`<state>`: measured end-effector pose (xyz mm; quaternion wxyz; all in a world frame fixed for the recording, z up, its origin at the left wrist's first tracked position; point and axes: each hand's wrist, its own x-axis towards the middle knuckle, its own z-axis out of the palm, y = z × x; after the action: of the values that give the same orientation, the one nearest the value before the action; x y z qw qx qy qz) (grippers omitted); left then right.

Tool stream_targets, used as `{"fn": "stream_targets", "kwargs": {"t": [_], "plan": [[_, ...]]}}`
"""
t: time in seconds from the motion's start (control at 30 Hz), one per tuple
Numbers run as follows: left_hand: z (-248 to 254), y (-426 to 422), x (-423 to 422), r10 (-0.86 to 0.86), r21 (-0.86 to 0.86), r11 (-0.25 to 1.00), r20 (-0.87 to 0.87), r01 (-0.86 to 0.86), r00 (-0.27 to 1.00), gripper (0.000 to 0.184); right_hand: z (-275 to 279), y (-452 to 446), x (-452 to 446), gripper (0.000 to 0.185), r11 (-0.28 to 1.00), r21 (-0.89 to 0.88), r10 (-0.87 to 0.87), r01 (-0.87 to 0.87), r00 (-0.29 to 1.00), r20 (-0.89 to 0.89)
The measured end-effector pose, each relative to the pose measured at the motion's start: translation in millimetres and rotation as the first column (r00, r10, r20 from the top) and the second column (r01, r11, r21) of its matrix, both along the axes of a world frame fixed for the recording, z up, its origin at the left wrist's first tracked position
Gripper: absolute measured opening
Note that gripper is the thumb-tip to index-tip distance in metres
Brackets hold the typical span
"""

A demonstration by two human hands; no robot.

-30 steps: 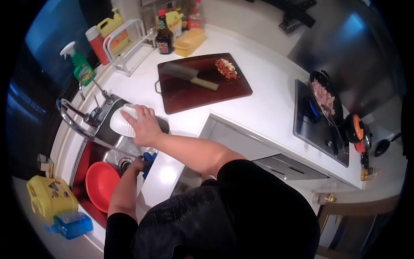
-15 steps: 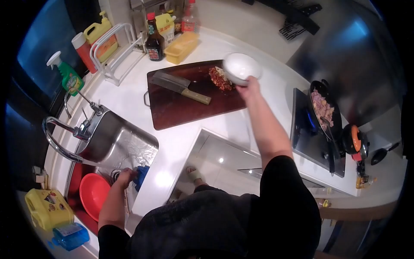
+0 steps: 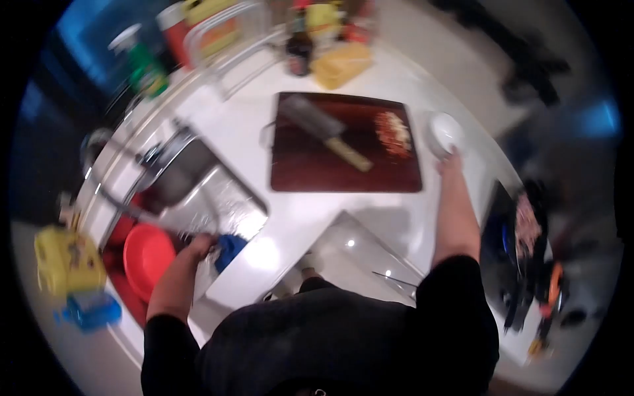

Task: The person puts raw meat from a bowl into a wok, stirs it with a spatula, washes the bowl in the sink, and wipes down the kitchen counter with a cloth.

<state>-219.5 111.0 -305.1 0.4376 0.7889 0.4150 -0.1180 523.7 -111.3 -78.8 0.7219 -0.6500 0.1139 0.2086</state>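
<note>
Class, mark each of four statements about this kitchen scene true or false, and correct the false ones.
1. The right hand touches the white bowl. True.
2. The cleaver lies in the sink. False: it lies on the cutting board.
3. Chopped food is on the cutting board. True.
4. The left hand holds the green spray bottle. False: it is at the sink, beside something blue.
</note>
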Motion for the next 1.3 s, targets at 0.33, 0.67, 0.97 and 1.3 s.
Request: {"fn": "stream_targets", "kwargs": {"t": [0.33, 0.67, 0.97, 1.3], "plan": [[208.5, -56.1, 48.5, 0.550, 0.117, 0.659, 0.598, -0.743, 0.582, 0.022, 0.1, 147.2, -486.6, 0.071, -0.002, -0.587, 0.681, -0.810, -0.430, 0.592], [176.6, -53.4, 18.3, 0.954, -0.994, -0.072, -0.045, -0.078, -0.296, 0.026, -10.8, 171.4, -607.6, 0.033, -0.079, -0.397, 0.783, -0.914, -0.303, 0.543], [184.4, -56.1, 46.2, 0.950, -0.956, 0.149, 0.210, -0.253, -0.233, 0.025, 3.8, 201.4, -598.6, 0.035, -0.086, -0.804, 0.884, -0.588, -0.417, 0.211], [184.3, -43.1, -12.8, 0.750, -0.376, 0.639, 0.498, -0.671, 0.435, 0.020, -15.4, 220.9, -547.1, 0.030, -0.579, -0.551, 0.613, -0.601, -0.766, 0.192]]}}
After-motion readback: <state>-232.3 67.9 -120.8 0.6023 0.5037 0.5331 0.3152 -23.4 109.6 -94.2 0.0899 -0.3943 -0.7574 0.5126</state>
